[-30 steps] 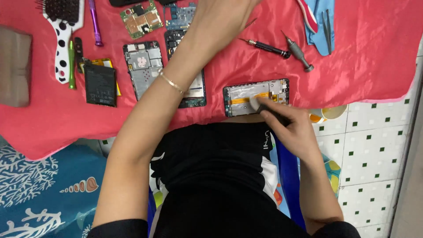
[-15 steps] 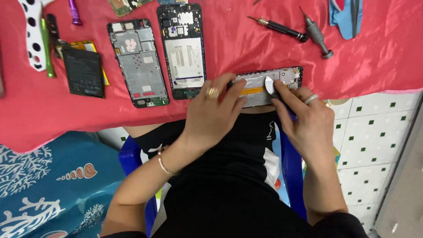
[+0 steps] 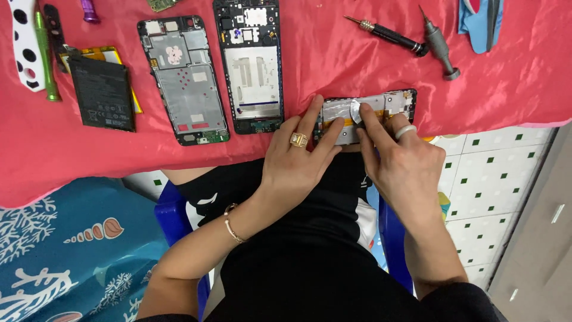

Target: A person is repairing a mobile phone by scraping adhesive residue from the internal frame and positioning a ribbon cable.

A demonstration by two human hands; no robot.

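In the head view, an opened phone frame (image 3: 369,116) is seen lying at the near edge of the red cloth (image 3: 506,89) on the counter. It is pressed down by the left hand (image 3: 298,158), fingers spread flat. A small white pick (image 3: 356,111) is pinched by the right hand (image 3: 399,161), fingers together. Two more phone frames (image 3: 250,65) and a black battery (image 3: 102,92) are laid out to the left.

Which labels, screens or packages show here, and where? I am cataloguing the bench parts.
Battery label: left on the red cloth; black rectangle with small pale print, yellow edge beneath.
Phone screen assembly: at the cloth's near edge, under both hands; black frame lying back side up, silver and orange inside.
Sticker on the middle frame: pale patch with pink marks on the silver frame.
No packages or signs.
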